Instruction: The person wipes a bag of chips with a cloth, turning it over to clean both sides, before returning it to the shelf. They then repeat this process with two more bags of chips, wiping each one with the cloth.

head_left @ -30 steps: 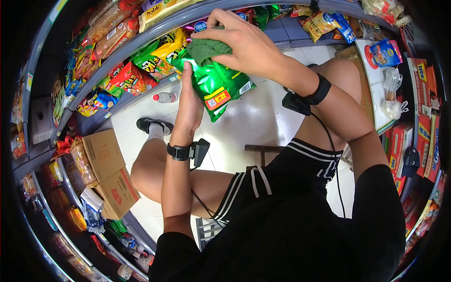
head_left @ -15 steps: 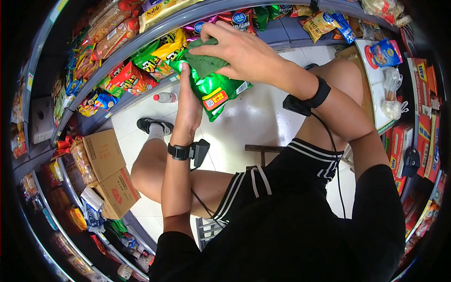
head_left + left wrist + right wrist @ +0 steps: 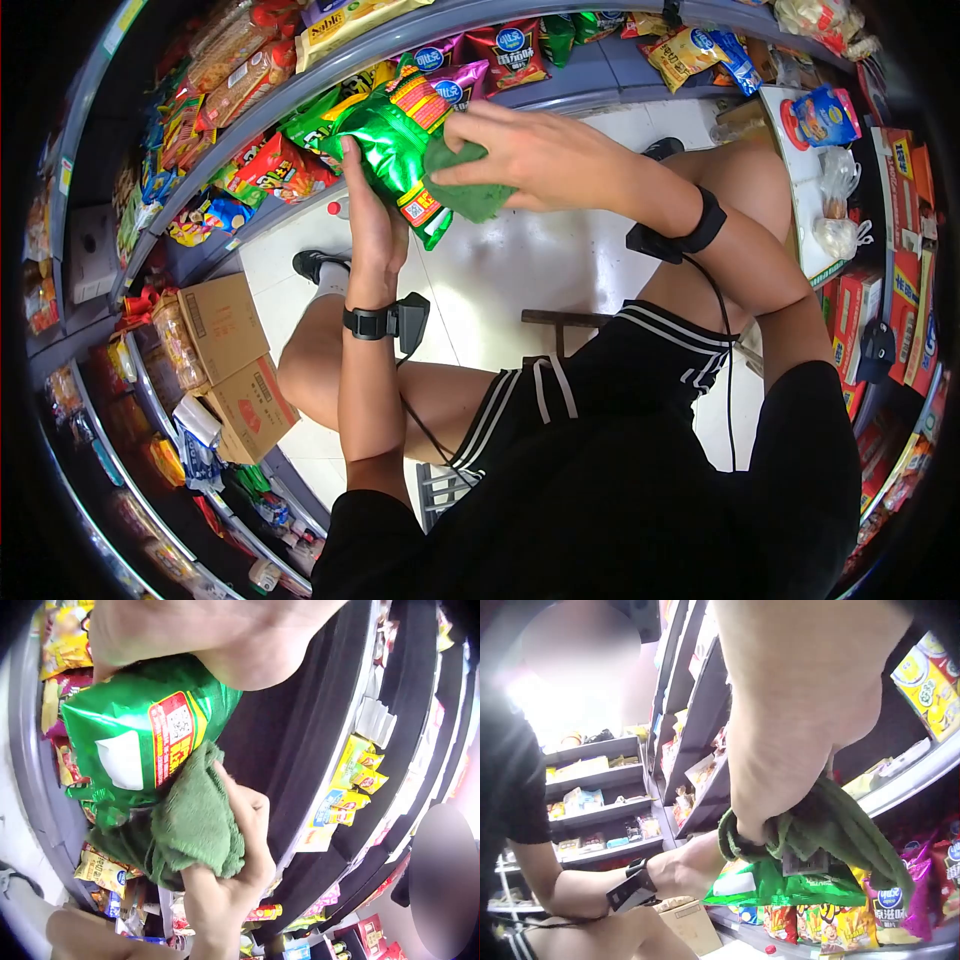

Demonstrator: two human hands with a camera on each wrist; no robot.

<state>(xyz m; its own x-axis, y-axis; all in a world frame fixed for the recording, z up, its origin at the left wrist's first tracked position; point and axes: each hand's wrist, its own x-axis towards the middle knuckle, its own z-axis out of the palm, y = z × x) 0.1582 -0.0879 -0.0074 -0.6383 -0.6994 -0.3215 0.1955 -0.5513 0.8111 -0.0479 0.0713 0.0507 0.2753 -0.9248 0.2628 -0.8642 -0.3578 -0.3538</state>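
A shiny green snack bag (image 3: 385, 140) is held up in front of the lower shelf. My left hand (image 3: 378, 225) grips its near left side, with the thumb lying along the front. In my right hand (image 3: 548, 162) is a green cloth (image 3: 472, 190), bunched between thumb and fingers against the bag's right edge. The left wrist view shows the cloth (image 3: 201, 814) folded over the bag's lower part, beside a red and yellow label with a printed code. In the right wrist view the cloth (image 3: 844, 836) drapes over the bag (image 3: 825, 892) and hides part of it.
A shelf (image 3: 580, 85) with several snack bags curves behind the hands. Cardboard boxes (image 3: 225, 330) stand at the left, by more shelving. A red-capped bottle (image 3: 336, 209) is on the floor, partly hidden by the left hand. Red boxes (image 3: 855, 320) line the right side.
My right hand has moved the cloth from the bag's upper part to its right edge. My left hand and the bag have shifted left, and more of the green front shows.
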